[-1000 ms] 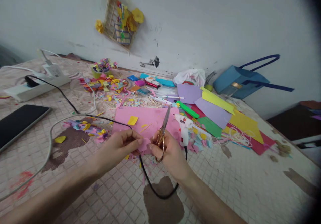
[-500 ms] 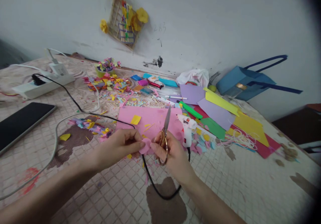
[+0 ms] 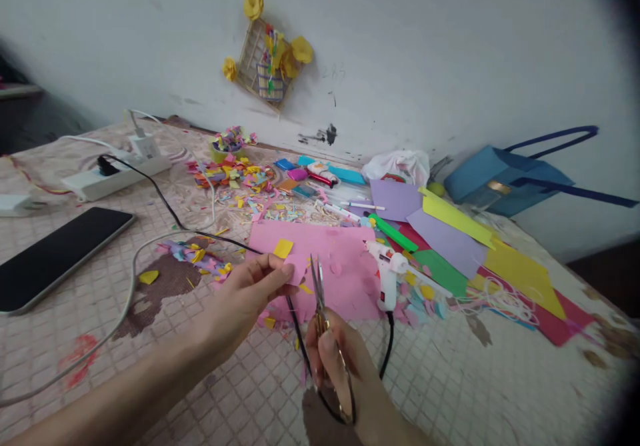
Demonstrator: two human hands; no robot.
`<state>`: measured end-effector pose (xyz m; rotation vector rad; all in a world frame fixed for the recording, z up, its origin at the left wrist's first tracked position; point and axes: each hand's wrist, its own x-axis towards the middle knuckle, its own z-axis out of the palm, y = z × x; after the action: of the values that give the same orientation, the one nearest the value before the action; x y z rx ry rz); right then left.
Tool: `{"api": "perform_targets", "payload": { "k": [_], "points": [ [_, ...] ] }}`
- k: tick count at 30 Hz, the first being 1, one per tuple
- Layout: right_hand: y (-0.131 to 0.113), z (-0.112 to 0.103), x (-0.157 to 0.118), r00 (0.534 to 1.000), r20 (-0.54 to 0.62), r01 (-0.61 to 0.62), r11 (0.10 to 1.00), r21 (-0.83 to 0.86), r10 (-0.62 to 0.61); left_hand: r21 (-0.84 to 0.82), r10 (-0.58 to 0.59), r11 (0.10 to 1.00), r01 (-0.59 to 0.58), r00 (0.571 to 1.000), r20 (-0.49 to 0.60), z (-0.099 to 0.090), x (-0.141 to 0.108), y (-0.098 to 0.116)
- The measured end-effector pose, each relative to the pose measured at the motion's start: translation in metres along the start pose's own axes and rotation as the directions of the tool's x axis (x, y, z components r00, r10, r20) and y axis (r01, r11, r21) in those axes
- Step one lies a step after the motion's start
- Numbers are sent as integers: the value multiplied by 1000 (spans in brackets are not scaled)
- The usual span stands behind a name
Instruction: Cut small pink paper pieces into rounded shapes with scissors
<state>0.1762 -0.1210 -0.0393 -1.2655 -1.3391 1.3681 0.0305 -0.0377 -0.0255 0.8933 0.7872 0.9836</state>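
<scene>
My left hand (image 3: 257, 286) is closed, pinching a small pink paper piece (image 3: 296, 269) between thumb and fingers. In my right hand (image 3: 345, 359) is a pair of scissors (image 3: 319, 293) with gold handles; the fingers are in the loops. The blades point up and away, parted slightly, just right of the pink piece and not touching it. Beneath both lies a pink paper sheet (image 3: 345, 253) with a yellow paper square (image 3: 283, 249) and small scraps on it. A white glue gun (image 3: 387, 273) rests at the sheet's right edge, its black cord looping toward me.
A phone (image 3: 60, 256) and a power strip (image 3: 117, 179) with cables lie at the left. Paper scraps (image 3: 235, 174) spread along the back. Coloured sheets (image 3: 450, 239), tangled white string (image 3: 500, 299) and a blue bag (image 3: 510, 179) are at the right.
My right hand has moved down toward me, away from my left hand, and now holds the scissors by the loops with blades slightly parted. The view has shifted a little left.
</scene>
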Motion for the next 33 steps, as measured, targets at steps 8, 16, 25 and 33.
{"api": "perform_targets", "payload": {
  "k": [8,16,25,33],
  "points": [
    [6,2,3,999,-28,-33,989,-143,30,-91,18,996,-20,1000,-18,7,-4,-2],
    [11,2,3,999,-34,-19,989,-146,14,-213,-21,977,11,999,-44,9,-7,-8],
    [8,4,4,998,-59,-36,988,-150,28,-257,6,966,-27,997,-82,13,-8,-12],
    [10,3,3,997,-67,-52,989,-141,43,-265,9,964,-30,997,-80,14,-8,-12]
  ]
}}
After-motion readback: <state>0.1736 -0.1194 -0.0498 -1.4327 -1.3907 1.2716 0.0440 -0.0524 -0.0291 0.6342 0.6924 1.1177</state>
